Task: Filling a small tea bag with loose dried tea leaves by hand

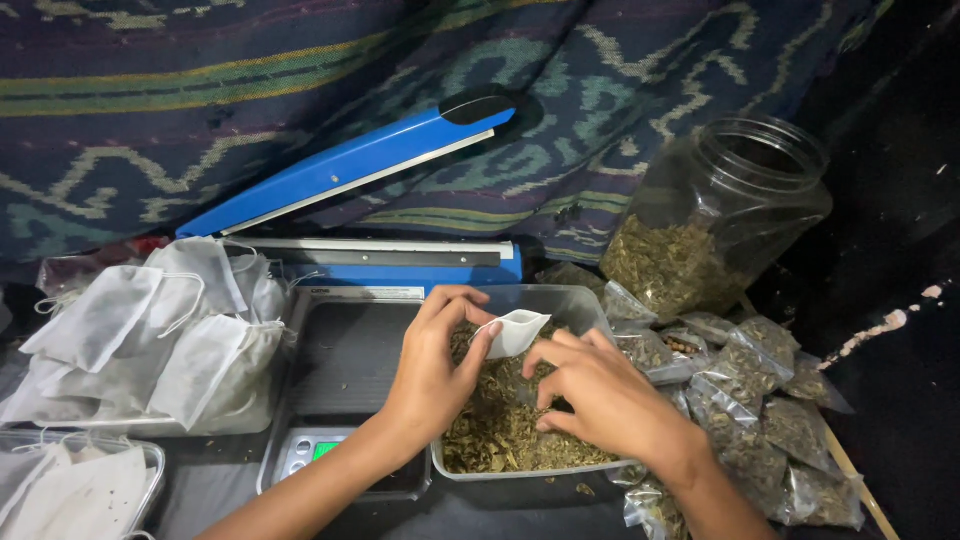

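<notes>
Head view has me watching my left hand [430, 370] pinching a small white bag [513, 333] open above the clear tray [590, 310] of dried herbs [500, 430], mouth tilted toward my right hand [600, 395], whose fingers are curling closed on a pinch of leaves.

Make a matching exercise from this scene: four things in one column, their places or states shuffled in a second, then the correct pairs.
Things:
1. small white bag
2. blue heat sealer
3. clear jar
4. sealed clear packets

States:
A. tilted, lid off, partly filled with dried leaves
B. piled to the right of the tray
C. pinched in the left hand
D. arm raised, behind the scale

Pairs: 1-C, 2-D, 3-A, 4-B
</notes>
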